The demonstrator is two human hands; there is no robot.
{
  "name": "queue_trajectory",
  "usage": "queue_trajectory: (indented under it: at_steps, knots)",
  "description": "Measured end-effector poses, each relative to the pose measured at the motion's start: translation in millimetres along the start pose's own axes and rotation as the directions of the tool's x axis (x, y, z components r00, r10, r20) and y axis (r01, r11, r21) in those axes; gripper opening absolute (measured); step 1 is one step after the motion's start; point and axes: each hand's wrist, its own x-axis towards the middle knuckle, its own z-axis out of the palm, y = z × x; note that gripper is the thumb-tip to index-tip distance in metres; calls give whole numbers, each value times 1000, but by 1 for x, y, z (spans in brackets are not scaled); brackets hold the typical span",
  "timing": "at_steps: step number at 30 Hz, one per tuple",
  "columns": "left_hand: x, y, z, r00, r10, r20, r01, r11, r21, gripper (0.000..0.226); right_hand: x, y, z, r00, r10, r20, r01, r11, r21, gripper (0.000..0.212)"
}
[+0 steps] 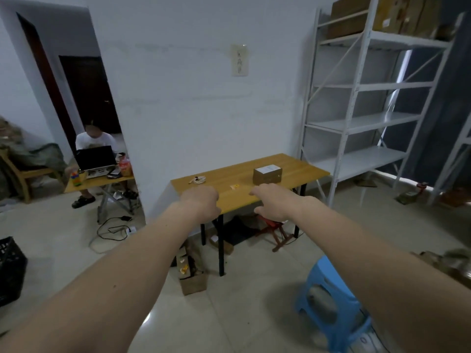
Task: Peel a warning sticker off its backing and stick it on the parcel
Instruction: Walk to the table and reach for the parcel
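A brown cardboard parcel with a white label on top stands on the wooden table, toward its right side. A small yellow warning sticker on its backing lies flat on the table, left of the parcel and nearer to me. My left hand and my right hand are both stretched out ahead of me, in front of the table's near edge. The left hand's fingers curl downward and hold nothing. The right hand's fingers are spread and hold nothing. The sticker lies between the two hands, farther back.
A white cable lies at the table's left end. A blue plastic stool stands at my right on the tiled floor. White metal shelving rises to the right of the table. Boxes and a red folding stool sit under it. A person sits at a laptop at far left.
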Motion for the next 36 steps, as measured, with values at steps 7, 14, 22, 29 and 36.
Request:
queue_trajectory:
  at_steps: [7, 14, 22, 29, 36]
  knots:
    - [134, 14, 42, 996, 69, 55, -68, 998, -14, 44, 121, 83, 21, 999, 35, 35, -36, 999, 25, 54]
    - [303, 51, 25, 996, 92, -1, -92, 995, -32, 43, 249, 184, 12, 999, 42, 21, -43, 995, 90, 54]
    - [462, 79, 38, 998, 68, 9, -67, 995, -80, 42, 390, 278, 5, 1000, -17, 26, 17, 1000, 8, 53]
    - [603, 73, 68, 999, 44, 22, -42, 997, -70, 43, 506, 346, 23, 999, -43, 32, 41, 998, 49, 54]
    - [748, 60, 85, 999, 44, 26, -41, 993, -111, 50, 642, 400, 23, 994, -67, 86, 66, 998, 13, 52]
